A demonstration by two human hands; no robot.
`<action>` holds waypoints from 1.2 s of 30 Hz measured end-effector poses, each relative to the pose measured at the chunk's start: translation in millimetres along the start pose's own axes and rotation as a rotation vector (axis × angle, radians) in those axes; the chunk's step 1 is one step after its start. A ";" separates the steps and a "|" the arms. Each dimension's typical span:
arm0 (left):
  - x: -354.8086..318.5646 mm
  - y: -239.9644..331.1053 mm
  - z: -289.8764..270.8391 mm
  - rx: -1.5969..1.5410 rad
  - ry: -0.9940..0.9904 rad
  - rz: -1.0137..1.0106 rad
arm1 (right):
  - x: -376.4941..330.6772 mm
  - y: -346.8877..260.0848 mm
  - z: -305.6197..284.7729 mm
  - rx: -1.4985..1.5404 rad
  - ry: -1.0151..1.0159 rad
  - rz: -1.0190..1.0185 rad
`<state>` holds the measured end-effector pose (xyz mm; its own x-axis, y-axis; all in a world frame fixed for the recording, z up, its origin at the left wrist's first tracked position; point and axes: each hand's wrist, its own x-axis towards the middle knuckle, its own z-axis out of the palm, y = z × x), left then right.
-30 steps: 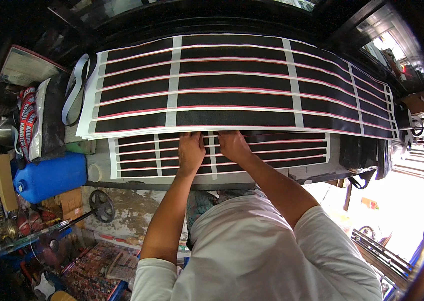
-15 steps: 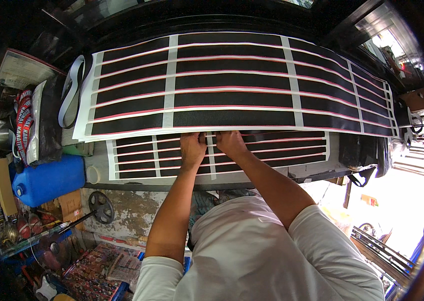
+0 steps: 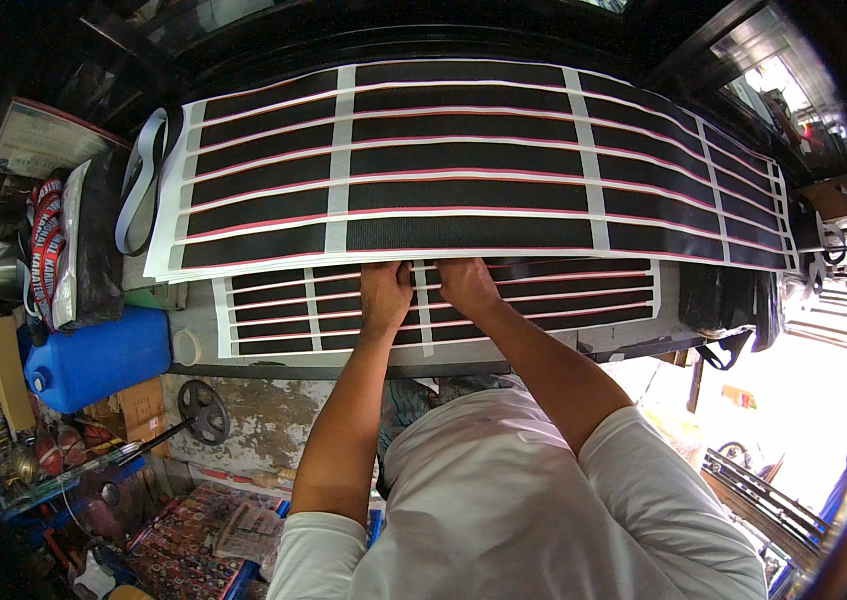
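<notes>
Large white sheets (image 3: 165, 232) bear rows of black strips (image 3: 463, 232) with thin red edges, crossed by pale grey tape bands (image 3: 337, 205). Beneath their near edge, a similar lower sheet (image 3: 223, 312) lies flat on the grey table. My left hand (image 3: 385, 295) rests over the lower sheet, its fingers running under the overhanging upper sheets. Close to its right, my right hand (image 3: 468, 287) reaches in the same way beside a tape band on the lower sheet. The upper sheets hide the fingertips of both hands, so what they grip cannot be made out.
A blue jerrycan (image 3: 103, 358) stands left of the grey table (image 3: 198, 325), with a roll of tape (image 3: 186, 348) near the corner. Red printed straps (image 3: 43, 250) hang farther left. A black bag (image 3: 728, 300) sits at the right end. A black handwheel (image 3: 205, 412) is below.
My right hand has shifted slightly to the right, and the upper sheets' near edge has moved a little. My left hand stays almost in place.
</notes>
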<state>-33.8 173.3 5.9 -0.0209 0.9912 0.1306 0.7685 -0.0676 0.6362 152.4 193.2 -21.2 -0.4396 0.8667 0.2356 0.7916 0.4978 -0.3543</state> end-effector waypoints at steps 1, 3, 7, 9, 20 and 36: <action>-0.5 -0.5 0.1 -0.003 -0.011 -0.005 | -0.6 -0.2 -1.4 -0.009 0.022 -0.012; 0.0 -0.6 0.9 -0.001 -0.002 0.010 | -0.6 -1.8 -2.0 -0.036 -0.002 0.017; 0.4 -0.9 2.0 -0.003 0.052 0.069 | -2.8 -3.6 -5.3 -0.037 -0.071 0.088; -0.1 -0.8 2.2 -0.014 0.033 0.023 | -3.0 -4.4 -12.5 0.091 -0.099 0.159; 2.0 -0.5 8.8 -0.001 0.096 0.052 | -27.0 -16.1 -39.0 0.227 -0.103 0.106; 0.7 4.5 -0.8 0.048 0.071 0.085 | -31.7 -7.9 -37.3 0.157 -0.122 0.028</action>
<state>-30.9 173.6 9.5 0.0017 0.9714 0.2376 0.7989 -0.1442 0.5840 175.9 160.7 7.9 -0.4739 0.8730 0.1154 0.7325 0.4635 -0.4986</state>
